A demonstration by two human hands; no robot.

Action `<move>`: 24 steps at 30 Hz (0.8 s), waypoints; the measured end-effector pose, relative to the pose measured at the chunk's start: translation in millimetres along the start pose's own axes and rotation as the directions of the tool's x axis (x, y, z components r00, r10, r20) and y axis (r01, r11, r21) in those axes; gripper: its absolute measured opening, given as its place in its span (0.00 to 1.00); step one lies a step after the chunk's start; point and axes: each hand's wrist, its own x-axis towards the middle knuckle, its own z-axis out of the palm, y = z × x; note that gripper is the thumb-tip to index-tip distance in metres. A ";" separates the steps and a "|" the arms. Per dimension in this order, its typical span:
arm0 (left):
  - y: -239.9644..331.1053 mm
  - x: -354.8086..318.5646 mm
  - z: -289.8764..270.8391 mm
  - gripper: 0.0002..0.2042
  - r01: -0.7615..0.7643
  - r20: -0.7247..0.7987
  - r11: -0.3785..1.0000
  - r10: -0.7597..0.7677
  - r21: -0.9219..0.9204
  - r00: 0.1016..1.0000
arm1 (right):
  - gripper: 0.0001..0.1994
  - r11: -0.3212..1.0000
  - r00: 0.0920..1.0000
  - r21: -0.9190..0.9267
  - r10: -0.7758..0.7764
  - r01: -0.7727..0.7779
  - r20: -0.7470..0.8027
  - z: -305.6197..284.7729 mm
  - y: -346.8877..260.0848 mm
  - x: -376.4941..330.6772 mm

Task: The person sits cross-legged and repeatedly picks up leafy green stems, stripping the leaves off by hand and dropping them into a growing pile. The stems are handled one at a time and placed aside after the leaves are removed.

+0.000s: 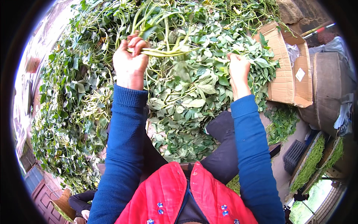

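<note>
My left hand (129, 61) is closed round a small bunch of pale green stems (166, 52) that stick out to the right of the fist. More long stems rise beyond the fingers. To the right, my right hand (239, 71) is pinched at the fingertips on a leafy green sprig (222, 61), whose leaves merge with the pile behind it. Under and beyond both hands spreads a large heap of leafy vines (190, 108), with loose leaves and pale stems mixed together. Some leaves between the hands are smeared by motion.
An open cardboard box (285, 71) stands at the right edge of the heap, beside a large brown container (328, 86). Lower right are a dark plastic crate (294, 156) and trays of thin green strands (311, 160). A woven basket (64, 205) is at lower left.
</note>
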 end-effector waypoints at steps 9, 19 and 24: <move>-25.8 -2.1 -11.8 0.19 0.026 0.109 0.992 -0.040 0.125 0.993 | 0.12 0.781 0.653 0.046 -0.551 0.622 0.520 47.0 -18.8 -77.0; -46.5 -7.2 -50.3 0.19 0.179 -0.097 0.253 -0.303 0.951 0.948 | 0.11 0.984 0.685 0.174 -0.111 -0.023 0.720 23.2 -33.7 -62.6; -54.9 -4.0 -50.0 0.19 0.195 -0.141 0.214 -0.242 0.957 0.960 | 0.09 0.966 0.617 0.029 -0.187 0.256 0.764 20.6 -34.9 -61.1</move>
